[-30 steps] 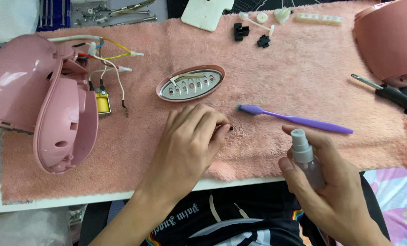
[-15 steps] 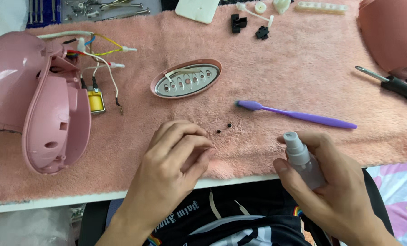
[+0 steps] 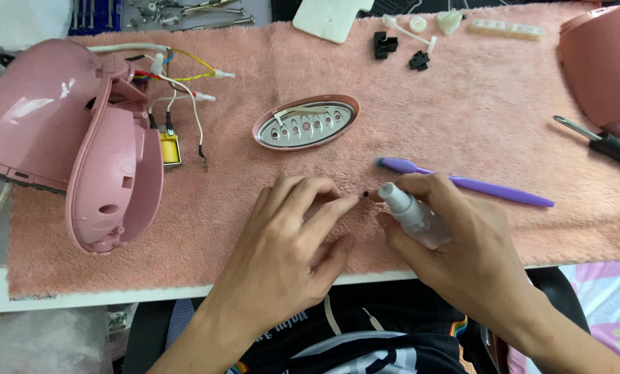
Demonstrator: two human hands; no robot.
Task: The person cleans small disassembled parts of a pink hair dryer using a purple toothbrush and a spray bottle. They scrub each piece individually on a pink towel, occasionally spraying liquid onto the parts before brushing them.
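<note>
Now right hand [image 3: 462,242] fingers wrapped round clear spray bottle [image 3: 414,213] — left hand [image 3: 289,242] fingers spread on pink towel [image 3: 462,104], perhaps touching black speck [image 3: 366,194].

A white worktable [image 3: 60,294] fills most of the view, its front edge running pale along the bottom, and a fuzzy pink towel [image 3: 504,104] is spread over nearly the whole top. The light is even and soft, with no hard shadows anywhere. Past the towel's far edge lies a darker strip of surface, too crowded to make out well. At the lower right, below the table's edge, there seems to be a pink patterned cloth [image 3: 604,298].
</note>
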